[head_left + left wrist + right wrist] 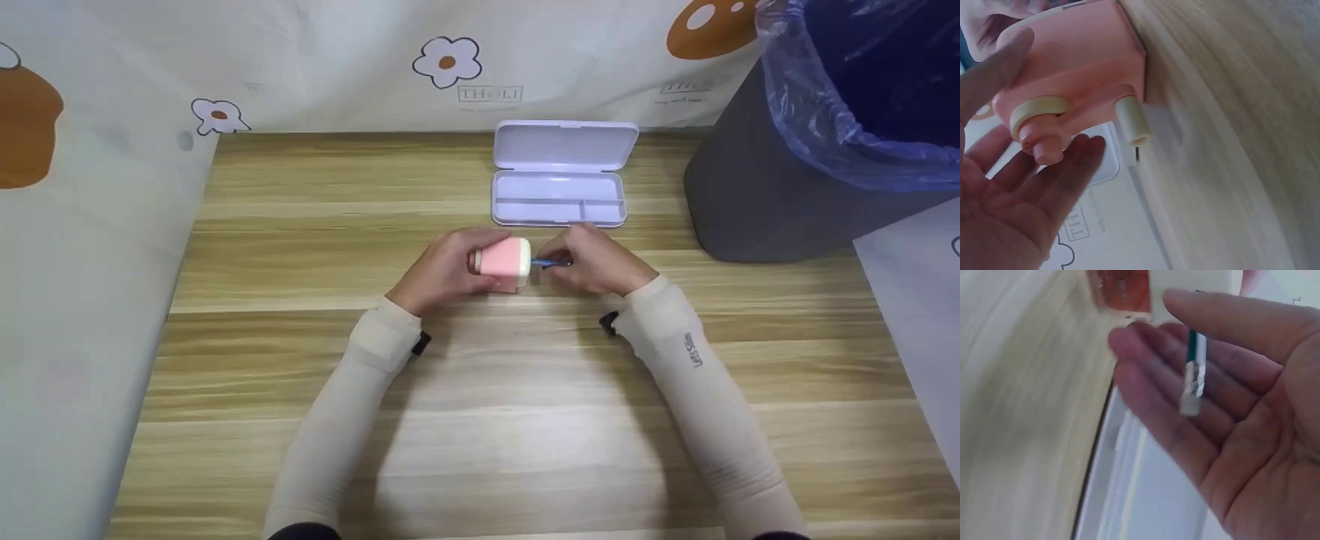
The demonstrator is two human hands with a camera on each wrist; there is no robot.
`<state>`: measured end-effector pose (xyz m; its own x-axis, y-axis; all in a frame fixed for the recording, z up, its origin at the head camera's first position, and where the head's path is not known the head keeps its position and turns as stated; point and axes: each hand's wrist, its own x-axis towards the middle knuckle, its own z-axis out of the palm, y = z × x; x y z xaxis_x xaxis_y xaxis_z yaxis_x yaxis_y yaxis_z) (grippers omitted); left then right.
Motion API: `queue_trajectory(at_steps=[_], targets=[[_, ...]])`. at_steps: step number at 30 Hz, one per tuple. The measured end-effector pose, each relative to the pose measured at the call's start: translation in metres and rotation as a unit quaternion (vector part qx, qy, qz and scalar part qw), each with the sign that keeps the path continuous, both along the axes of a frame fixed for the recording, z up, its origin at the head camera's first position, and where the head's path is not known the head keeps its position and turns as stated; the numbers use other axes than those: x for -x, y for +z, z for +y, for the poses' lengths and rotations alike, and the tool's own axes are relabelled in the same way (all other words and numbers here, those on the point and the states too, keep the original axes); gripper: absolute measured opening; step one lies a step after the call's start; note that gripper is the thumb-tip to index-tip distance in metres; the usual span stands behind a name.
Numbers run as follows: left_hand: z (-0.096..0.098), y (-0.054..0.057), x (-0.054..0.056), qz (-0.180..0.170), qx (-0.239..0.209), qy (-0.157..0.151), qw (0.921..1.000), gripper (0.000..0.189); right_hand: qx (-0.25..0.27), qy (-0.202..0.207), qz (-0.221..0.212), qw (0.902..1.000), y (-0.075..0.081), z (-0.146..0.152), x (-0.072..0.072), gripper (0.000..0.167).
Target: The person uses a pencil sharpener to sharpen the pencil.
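A pink and cream crank pencil sharpener (499,261) is near the middle of the table. My left hand (442,271) grips its body, with the thumb on one face and the fingers on the far side. On the sharpener's left end, the crank (1092,107) with its cream knob shows in the left wrist view; no finger is on it. My right hand (598,262) pinches a blue-green pencil (549,262) at the sharpener's cream front. The pencil's white eraser (1190,405) points back toward the palm, and its other end is hidden at the sharpener.
Behind the hands, a lilac pencil case (562,146) lies with its lid raised and its divided compartments in sight. A grey bin (739,172) lined with a blue bag (814,112) stands at the back right. A patterned sheet (337,67) covers the wall behind.
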<state>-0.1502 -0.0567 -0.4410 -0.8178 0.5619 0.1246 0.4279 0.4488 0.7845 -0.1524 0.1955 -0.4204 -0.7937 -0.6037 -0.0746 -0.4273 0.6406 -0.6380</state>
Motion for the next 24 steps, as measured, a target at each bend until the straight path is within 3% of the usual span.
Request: queue_trajectory(at_steps=[8,17,24], targets=[[-0.002,-0.001,0.0,0.0,0.001,-0.007,1.0,0.064,0.06,-0.021,-0.036,0.9973,-0.007,0.007,-0.002,0.024],[0.0,0.001,0.0,-0.008,0.011,-0.01,0.9999,0.063,0.097,-0.02,-0.062,0.9932,-0.011,0.012,-0.003,0.019],[-0.001,0.002,0.0,-0.007,0.009,-0.014,0.9998,0.062,0.132,-0.034,-0.129,0.9823,-0.012,0.014,-0.002,0.022]])
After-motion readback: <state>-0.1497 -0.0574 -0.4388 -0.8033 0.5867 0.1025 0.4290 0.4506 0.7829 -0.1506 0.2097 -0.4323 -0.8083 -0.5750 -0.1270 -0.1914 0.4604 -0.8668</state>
